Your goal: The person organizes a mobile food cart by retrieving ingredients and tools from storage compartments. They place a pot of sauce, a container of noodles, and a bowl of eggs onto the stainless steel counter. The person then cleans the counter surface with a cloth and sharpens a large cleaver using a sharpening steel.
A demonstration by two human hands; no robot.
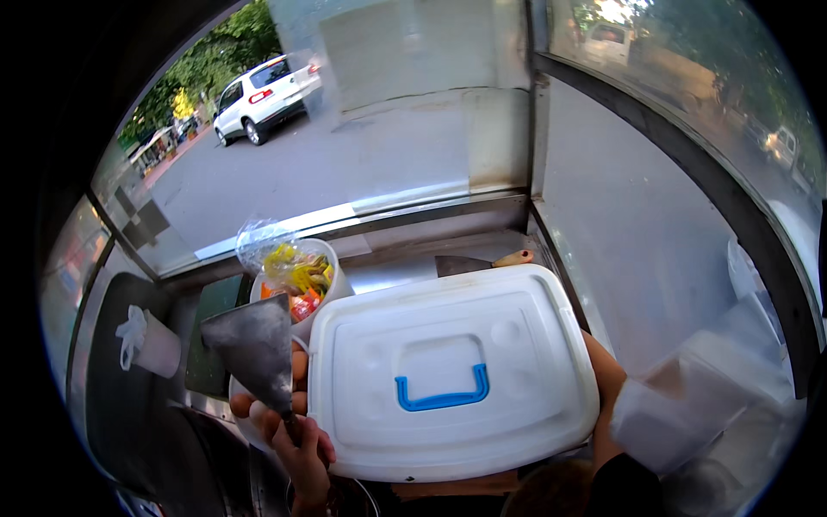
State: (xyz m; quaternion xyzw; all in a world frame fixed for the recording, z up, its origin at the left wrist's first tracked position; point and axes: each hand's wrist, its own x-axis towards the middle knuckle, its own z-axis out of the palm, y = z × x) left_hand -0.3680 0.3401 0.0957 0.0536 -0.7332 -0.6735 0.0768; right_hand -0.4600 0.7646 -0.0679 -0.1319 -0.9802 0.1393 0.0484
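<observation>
My left hand [301, 452] is closed around the handle of a metal scraper [251, 349], its broad flat blade pointing up and away. That hand is beside the lower-left corner of a white plastic lidded box [452, 345] with a blue handle on its lid. My right hand [606, 366] reaches along the box's right side; its fingers are hidden behind the edge, so their grip does not show. Several brown eggs [299, 365] lie left of the box, partly covered by the scraper and my left hand.
Beyond the eggs stands a white tub [334, 276] of colourful packets and clear plastic. A second scraper [465, 265] lies behind the box. A white cup-like container [159, 346] is at left, plastic bags [689, 396] at right. Glass panels and metal frames [534, 129] enclose the counter.
</observation>
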